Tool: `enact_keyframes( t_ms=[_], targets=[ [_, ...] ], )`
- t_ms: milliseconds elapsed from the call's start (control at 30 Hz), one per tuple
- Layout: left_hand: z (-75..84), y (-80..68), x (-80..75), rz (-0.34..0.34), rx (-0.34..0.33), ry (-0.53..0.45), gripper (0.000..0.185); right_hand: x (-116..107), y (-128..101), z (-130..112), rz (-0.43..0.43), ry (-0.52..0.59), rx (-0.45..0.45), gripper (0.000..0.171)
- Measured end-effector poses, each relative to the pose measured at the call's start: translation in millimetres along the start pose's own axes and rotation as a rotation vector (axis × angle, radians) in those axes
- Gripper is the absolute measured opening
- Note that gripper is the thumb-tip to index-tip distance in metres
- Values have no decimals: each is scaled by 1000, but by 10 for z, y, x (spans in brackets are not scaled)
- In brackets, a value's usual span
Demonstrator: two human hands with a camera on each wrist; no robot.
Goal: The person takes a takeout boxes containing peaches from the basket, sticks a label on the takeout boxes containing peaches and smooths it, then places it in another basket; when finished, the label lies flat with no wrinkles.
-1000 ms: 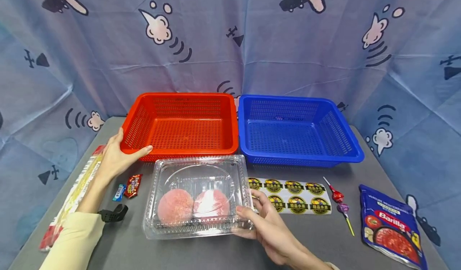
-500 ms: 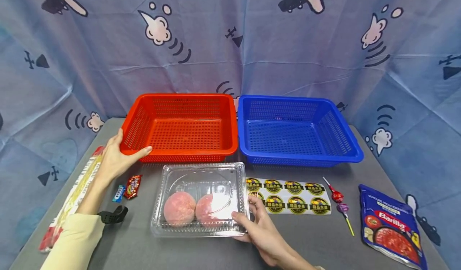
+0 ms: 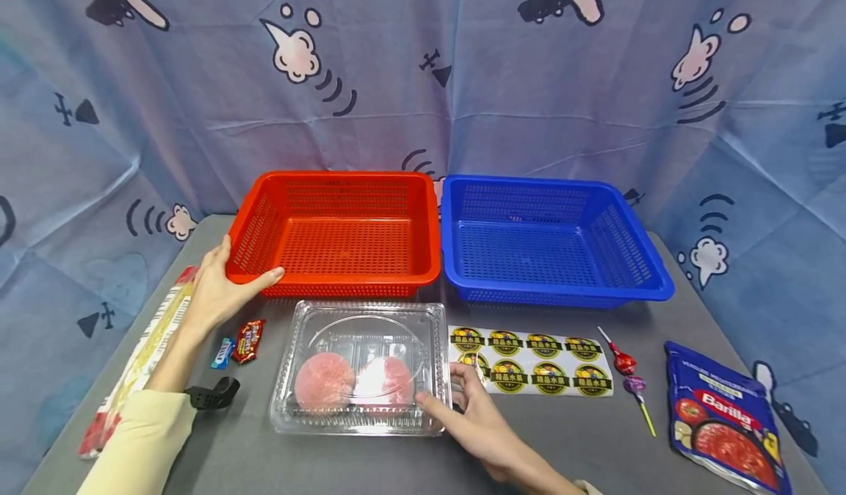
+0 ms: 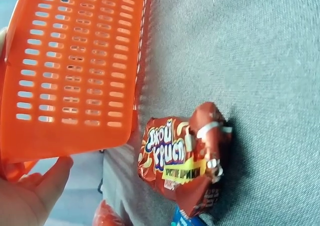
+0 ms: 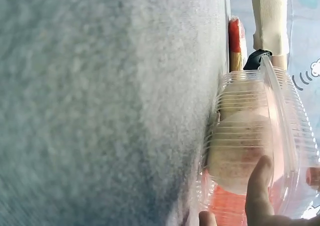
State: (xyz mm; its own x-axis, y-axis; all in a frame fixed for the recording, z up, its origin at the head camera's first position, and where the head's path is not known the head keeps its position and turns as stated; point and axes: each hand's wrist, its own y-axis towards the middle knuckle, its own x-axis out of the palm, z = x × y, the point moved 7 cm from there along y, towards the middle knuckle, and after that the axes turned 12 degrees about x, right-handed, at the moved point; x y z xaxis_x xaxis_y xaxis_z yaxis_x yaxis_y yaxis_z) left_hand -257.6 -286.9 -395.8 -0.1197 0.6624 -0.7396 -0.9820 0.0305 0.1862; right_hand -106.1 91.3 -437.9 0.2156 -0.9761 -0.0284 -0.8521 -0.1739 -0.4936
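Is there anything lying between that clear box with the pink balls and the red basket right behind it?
Nothing visible. The clear box, held at its near corner by the right hand, sits just in front of the red basket, with only bare grey table between them. The left hand grips the basket's corner.

The left hand [image 4: 27, 196] is seen at the lower left corner, its skin pressed against the rim of the orange-red basket [image 4: 75, 60]. The basket's slotted wall fills the upper left of the frame. Just beside the basket, a red candy wrapper [image 4: 182, 158] with yellow and white lettering is laid on the grey desk [image 4: 250, 50]. A blue wrapper edge [image 4: 187, 219] is visible directly below the red one, touching it. The fingers' exact position cannot be determined.
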Motion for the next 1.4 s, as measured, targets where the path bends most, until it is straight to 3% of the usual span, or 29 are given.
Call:
enact_keyframes(
  t_ms=[300, 467, 567, 667, 800, 933, 1033, 1100, 1233, 1400],
  targets=[
    [215, -109, -30, 98, 70, -3, 113, -20, 22, 30, -28, -14, 5, 63],
    [445, -306, -109, 240, 194, 8, 104, -73, 13, 26, -8, -62, 3, 65],
    [581, -482, -106, 282, 281, 9, 102, -153, 0, 0, 24, -92, -7, 66],
    [702, -666, -14, 221, 346, -16, 104, -279, -13, -67, 57, -118, -30, 62],
    [833, -888, 199, 51, 421, -72, 110, -509, -2, -216, 131, -211, -110, 53],
    [894, -1050, 382, -77, 460, -87, 119, -731, 39, -389, 238, -430, -277, 46],
    [896, -1113, 488, -132, 448, -66, 125, -819, 71, -466, 321, -633, -427, 42],
    [886, -1132, 551, -160, 431, -59, 128, -845, 100, -460, 361, -744, -475, 42],
    [858, -1154, 653, -192, 422, -63, 129, -850, 198, -370, 380, -892, -430, 51],
    [836, -1174, 703, -213, 411, -73, 134, -843, 277, -286, 344, -947, -350, 55]
  ],
)
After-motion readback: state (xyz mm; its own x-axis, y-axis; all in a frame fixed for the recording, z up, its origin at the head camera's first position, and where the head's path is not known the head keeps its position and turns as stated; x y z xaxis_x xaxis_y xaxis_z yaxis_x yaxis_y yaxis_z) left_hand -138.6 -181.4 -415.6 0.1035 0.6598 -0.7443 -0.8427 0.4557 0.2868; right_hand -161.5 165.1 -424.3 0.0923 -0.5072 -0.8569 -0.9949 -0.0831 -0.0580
